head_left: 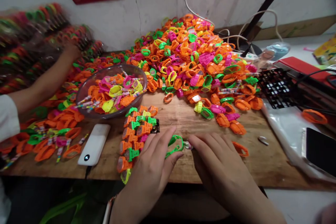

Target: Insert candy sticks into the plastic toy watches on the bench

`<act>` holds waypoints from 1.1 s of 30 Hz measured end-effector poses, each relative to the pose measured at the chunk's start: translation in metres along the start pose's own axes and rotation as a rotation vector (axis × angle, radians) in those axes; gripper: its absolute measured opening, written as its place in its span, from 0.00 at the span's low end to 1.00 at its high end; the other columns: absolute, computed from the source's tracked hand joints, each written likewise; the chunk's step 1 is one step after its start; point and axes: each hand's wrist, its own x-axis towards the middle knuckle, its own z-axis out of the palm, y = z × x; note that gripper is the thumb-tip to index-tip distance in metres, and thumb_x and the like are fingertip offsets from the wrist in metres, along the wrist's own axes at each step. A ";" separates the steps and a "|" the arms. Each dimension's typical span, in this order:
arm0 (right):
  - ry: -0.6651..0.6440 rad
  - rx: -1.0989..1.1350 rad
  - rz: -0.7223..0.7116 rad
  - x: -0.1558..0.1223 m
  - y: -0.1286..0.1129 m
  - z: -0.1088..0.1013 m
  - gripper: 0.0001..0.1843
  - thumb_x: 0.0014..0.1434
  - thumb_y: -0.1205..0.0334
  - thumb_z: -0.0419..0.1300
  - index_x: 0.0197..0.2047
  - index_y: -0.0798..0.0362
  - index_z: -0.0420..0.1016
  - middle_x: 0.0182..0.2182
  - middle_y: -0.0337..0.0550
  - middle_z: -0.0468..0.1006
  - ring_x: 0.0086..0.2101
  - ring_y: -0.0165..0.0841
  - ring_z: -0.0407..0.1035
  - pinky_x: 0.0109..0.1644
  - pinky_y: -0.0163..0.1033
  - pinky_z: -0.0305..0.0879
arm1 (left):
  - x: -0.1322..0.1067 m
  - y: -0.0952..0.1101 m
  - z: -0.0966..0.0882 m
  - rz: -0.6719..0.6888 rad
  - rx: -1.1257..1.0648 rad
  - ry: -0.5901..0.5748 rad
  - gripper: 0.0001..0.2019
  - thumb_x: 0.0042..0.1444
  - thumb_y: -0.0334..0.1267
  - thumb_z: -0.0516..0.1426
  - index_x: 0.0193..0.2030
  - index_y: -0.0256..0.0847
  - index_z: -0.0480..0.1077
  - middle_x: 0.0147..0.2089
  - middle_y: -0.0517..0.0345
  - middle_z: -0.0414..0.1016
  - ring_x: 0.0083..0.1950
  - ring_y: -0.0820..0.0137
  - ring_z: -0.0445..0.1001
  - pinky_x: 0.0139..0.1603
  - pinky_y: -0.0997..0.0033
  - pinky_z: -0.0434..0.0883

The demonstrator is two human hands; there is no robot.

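My left hand [154,162] is closed on a bright green toy watch [174,153], its looped strap showing between thumb and fingers. My right hand [219,161] pinches a small see-through wrapped piece [188,145] at the right end of that watch; its exact kind is hard to make out. Beside my left hand, orange and green toy watches [130,134] stand in close rows, with a bit of black grid [156,126] showing at their edge. An orange toy watch [240,149] lies just past my right hand, on the wooden table [181,112].
A large heap of toy watches [189,49] covers the back. At left stand a see-through bowl [110,115] of watches and candy-coloured tubes, and a white power bank [94,143]. A co-worker's arm [44,77] reaches in. Right: black grid [277,87], plastic bags [280,129], phone [320,150].
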 end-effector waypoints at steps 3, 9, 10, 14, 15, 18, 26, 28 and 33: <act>-0.081 -0.091 -0.012 -0.003 -0.006 0.003 0.15 0.64 0.73 0.46 0.50 0.64 0.67 0.33 0.50 0.73 0.32 0.38 0.62 0.35 0.43 0.60 | -0.007 0.001 -0.001 0.047 0.122 -0.012 0.22 0.67 0.42 0.46 0.67 0.43 0.53 0.57 0.51 0.74 0.55 0.63 0.74 0.53 0.62 0.73; -0.173 -0.223 -0.024 -0.018 -0.020 0.024 0.17 0.65 0.70 0.42 0.49 0.66 0.67 0.31 0.51 0.72 0.31 0.39 0.64 0.36 0.43 0.60 | -0.033 0.001 -0.002 0.069 0.247 -0.061 0.29 0.68 0.41 0.44 0.72 0.40 0.39 0.56 0.48 0.75 0.51 0.61 0.77 0.48 0.63 0.76; -0.178 -0.247 -0.037 -0.021 -0.022 0.027 0.18 0.64 0.71 0.41 0.48 0.66 0.68 0.30 0.50 0.72 0.30 0.39 0.64 0.35 0.43 0.59 | -0.036 0.000 -0.002 0.056 0.249 -0.071 0.29 0.68 0.41 0.44 0.72 0.40 0.37 0.56 0.47 0.75 0.52 0.61 0.77 0.48 0.64 0.76; -0.185 -0.247 -0.055 -0.027 -0.029 0.033 0.17 0.64 0.71 0.40 0.43 0.60 0.70 0.26 0.45 0.71 0.26 0.36 0.63 0.32 0.41 0.55 | -0.046 -0.002 -0.006 -0.007 0.197 -0.130 0.31 0.68 0.42 0.43 0.73 0.40 0.32 0.59 0.46 0.72 0.54 0.63 0.76 0.49 0.66 0.77; -0.185 -0.227 -0.061 -0.028 -0.030 0.034 0.16 0.65 0.70 0.41 0.40 0.59 0.70 0.26 0.44 0.71 0.25 0.35 0.62 0.31 0.41 0.54 | -0.048 -0.002 -0.007 -0.023 0.181 -0.147 0.31 0.68 0.41 0.43 0.73 0.42 0.31 0.60 0.47 0.72 0.54 0.63 0.76 0.48 0.67 0.77; -0.195 -0.153 -0.111 -0.034 -0.029 0.035 0.15 0.66 0.70 0.43 0.36 0.56 0.69 0.25 0.42 0.70 0.23 0.33 0.60 0.31 0.40 0.52 | -0.052 -0.005 -0.010 -0.052 0.144 -0.192 0.32 0.67 0.42 0.44 0.73 0.46 0.31 0.59 0.49 0.72 0.53 0.63 0.77 0.46 0.68 0.78; -0.133 0.025 -0.089 -0.035 -0.031 0.046 0.13 0.67 0.65 0.45 0.39 0.58 0.70 0.25 0.40 0.71 0.25 0.33 0.62 0.32 0.39 0.52 | -0.053 -0.011 -0.014 -0.070 0.114 -0.235 0.30 0.67 0.44 0.44 0.72 0.43 0.37 0.46 0.49 0.81 0.43 0.66 0.81 0.38 0.73 0.78; -0.121 0.054 -0.037 -0.030 -0.033 0.046 0.13 0.68 0.62 0.46 0.36 0.56 0.69 0.24 0.40 0.70 0.24 0.33 0.61 0.31 0.39 0.51 | -0.051 -0.013 -0.013 -0.086 0.110 -0.232 0.30 0.67 0.44 0.45 0.72 0.43 0.39 0.45 0.50 0.81 0.42 0.66 0.81 0.38 0.73 0.78; -0.164 0.028 -0.061 -0.025 -0.034 0.042 0.15 0.68 0.64 0.44 0.31 0.53 0.65 0.23 0.39 0.69 0.23 0.33 0.60 0.30 0.40 0.48 | -0.048 -0.014 -0.011 -0.129 0.068 -0.239 0.31 0.63 0.40 0.51 0.71 0.46 0.43 0.43 0.54 0.81 0.41 0.65 0.81 0.38 0.72 0.78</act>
